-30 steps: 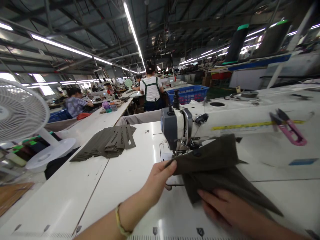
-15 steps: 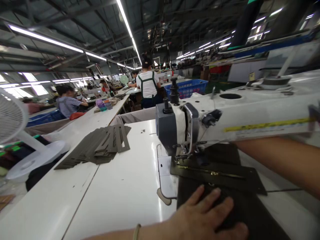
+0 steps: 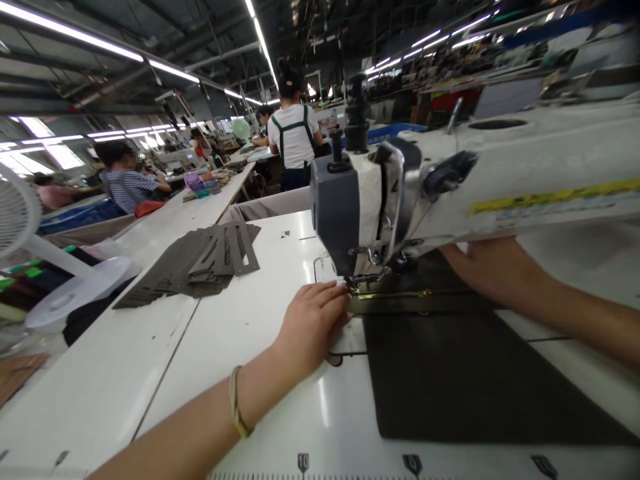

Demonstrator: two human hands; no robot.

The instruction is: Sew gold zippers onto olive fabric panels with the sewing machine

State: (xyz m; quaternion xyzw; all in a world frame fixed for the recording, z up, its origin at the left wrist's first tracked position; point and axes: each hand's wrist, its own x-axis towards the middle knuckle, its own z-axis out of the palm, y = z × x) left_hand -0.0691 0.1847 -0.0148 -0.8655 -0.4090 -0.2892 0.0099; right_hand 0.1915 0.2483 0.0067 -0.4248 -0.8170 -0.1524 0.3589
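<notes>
A dark olive fabric piece [image 3: 450, 373] lies flat under the sewing machine [image 3: 335, 207]. Along its far side runs a strip with a gold-toothed zipper [image 3: 390, 295], beneath the presser foot. My left hand [image 3: 315, 317], with a band on its wrist, is at the strip's left end beside the needle area. Its fingers are bent and close together, pinching the strip's end; the fingertips are partly hidden. My right hand [image 3: 465, 263] reaches in below the machine's arm and rests on the far part of the dark fabric. The machine head hides its fingers.
A fanned stack of dark slotted pieces [image 3: 200, 260] lies left on the white table [image 3: 240, 353]. A white fan [image 3: 75, 287] stands at the far left. A ruler scale [image 3: 350, 476] marks the front edge. Several people work beyond, one in a white shirt [image 3: 295, 137].
My left hand has moved from lying spread on the near fabric to the strip's left end by the needle. The strip now lies straighter. The view has shifted downward.
</notes>
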